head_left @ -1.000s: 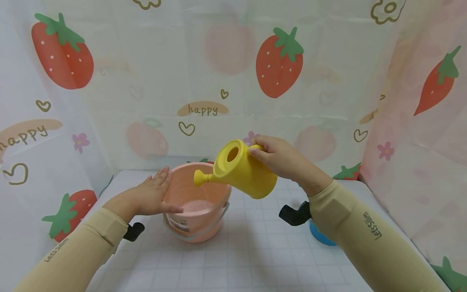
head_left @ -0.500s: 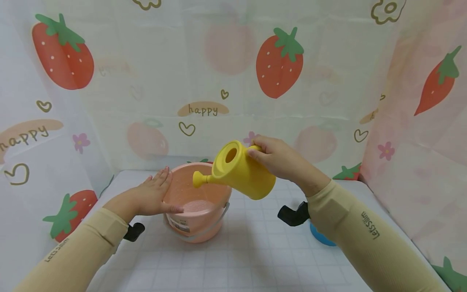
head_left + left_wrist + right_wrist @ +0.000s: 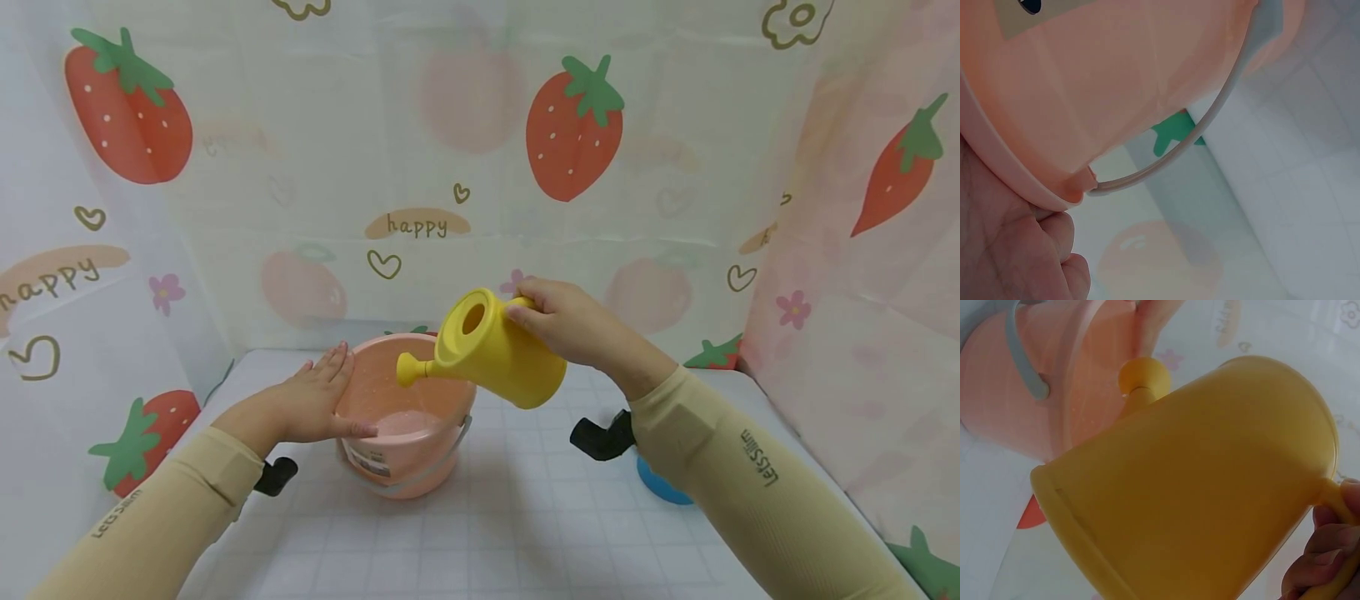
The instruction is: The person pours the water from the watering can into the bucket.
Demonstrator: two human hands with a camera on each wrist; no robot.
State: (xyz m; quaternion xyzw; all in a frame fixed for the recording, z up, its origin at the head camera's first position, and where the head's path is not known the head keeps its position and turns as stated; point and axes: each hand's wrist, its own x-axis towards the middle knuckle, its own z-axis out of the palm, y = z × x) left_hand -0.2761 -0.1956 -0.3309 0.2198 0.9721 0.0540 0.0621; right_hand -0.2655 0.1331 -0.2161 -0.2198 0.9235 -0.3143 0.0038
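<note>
My right hand (image 3: 562, 321) grips the handle of a yellow watering can (image 3: 517, 358), its fingers curled round it in the right wrist view. The can is tilted to the left, and its round sprinkler head (image 3: 408, 369) is over the mouth of a pink bucket (image 3: 420, 467). Upright on the table, the bucket has a grey handle (image 3: 1210, 112) hanging down its side, and a pale, shiny patch shows at its bottom. My left hand (image 3: 311, 404) rests on the bucket's left rim with its fingers spread and fairly straight.
A blue round object (image 3: 663, 485) sits on the table to the right, partly hidden behind my right forearm. The tabletop (image 3: 525, 533) has a white checked cover. Strawberry-printed sheets (image 3: 480, 167) stand round the back and sides.
The watering can and my right hand have shifted very slightly to the left, still tilted over the bucket. My left hand and the bucket have stayed in place.
</note>
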